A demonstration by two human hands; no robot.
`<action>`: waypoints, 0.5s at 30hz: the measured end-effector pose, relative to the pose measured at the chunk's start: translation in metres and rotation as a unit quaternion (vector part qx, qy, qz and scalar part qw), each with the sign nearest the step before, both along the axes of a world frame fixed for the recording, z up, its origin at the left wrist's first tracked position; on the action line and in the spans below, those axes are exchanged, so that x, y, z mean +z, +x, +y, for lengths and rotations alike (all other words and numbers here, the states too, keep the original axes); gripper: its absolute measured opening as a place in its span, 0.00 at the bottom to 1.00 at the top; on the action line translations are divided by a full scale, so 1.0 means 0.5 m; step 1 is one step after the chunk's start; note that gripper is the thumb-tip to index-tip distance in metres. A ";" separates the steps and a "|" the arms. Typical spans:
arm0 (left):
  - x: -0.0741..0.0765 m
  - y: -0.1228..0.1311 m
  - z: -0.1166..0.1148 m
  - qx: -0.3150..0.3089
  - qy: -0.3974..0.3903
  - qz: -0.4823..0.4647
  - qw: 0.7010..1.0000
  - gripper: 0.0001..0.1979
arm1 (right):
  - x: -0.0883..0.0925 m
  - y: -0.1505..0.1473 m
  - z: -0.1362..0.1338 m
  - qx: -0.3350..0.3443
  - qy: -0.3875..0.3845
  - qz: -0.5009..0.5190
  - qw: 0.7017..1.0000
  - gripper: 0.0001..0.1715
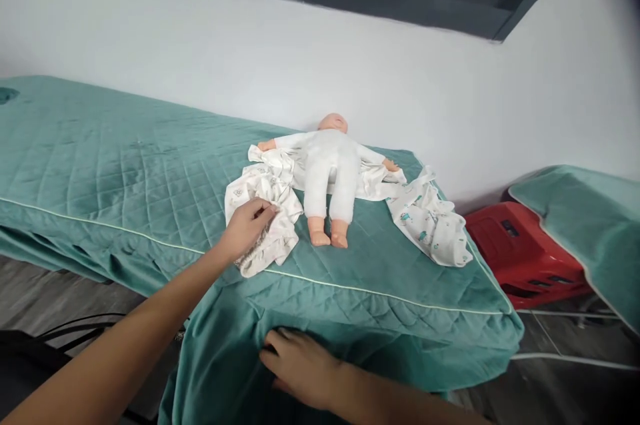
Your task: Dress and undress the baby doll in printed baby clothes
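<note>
Beside the legs of a doll, on a green quilted bed, lies a crumpled printed cloth in loose folds, its lower end reaching toward the piped front edge. The person's left hand is on it, knuckles up and fingers bent downward into the fabric; whether they pinch a fold or merely rest there I cannot tell, as the fingertips are partly hidden. From there the hand seems well placed to steady the heap near the edge.

Just right of the heap, the doll is on its back, head toward the wall and feet toward the person, an orientation that leaves its front and limbs within reach. Its arms spread outward over a white cloth, which its weight probably helps pin flat. Near the bed's right end, a second printed cloth is bunched up, apart from the doll's feet.

Lower down, the right hand is in front of the green drape, fingers loosely curled, with no object visible in it; I cannot tell whether it grips the drape. It may serve only as a support.

Farther right, a red plastic object sits partly under another green cover.
</note>
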State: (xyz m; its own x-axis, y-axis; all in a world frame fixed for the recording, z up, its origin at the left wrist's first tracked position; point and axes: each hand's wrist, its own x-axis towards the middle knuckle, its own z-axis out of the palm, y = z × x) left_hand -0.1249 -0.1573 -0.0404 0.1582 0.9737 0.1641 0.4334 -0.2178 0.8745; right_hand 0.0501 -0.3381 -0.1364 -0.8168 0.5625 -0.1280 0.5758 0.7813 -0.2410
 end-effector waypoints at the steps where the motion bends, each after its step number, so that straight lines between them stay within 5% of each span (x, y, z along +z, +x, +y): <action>1: -0.002 -0.001 0.005 0.003 -0.003 0.000 1.000 0.16 | -0.024 -0.001 -0.006 -0.014 0.012 0.005 1.000 0.14; 3: -0.006 -0.001 0.012 0.012 -0.010 0.001 1.000 0.17 | -0.067 0.002 -0.014 -0.023 0.039 0.021 0.999 0.07; 8: -0.015 0.004 0.010 0.029 0.008 0.018 0.999 0.17 | -0.144 0.026 -0.035 -0.069 0.038 0.060 0.995 0.13; 12: -0.022 0.009 0.005 0.034 0.031 0.030 0.998 0.17 | -0.164 0.055 -0.055 -0.140 0.034 0.090 0.985 0.10; 15: -0.025 0.010 0.005 0.043 0.040 0.032 0.998 0.16 | -0.159 0.074 -0.064 -0.114 0.071 0.075 0.988 0.10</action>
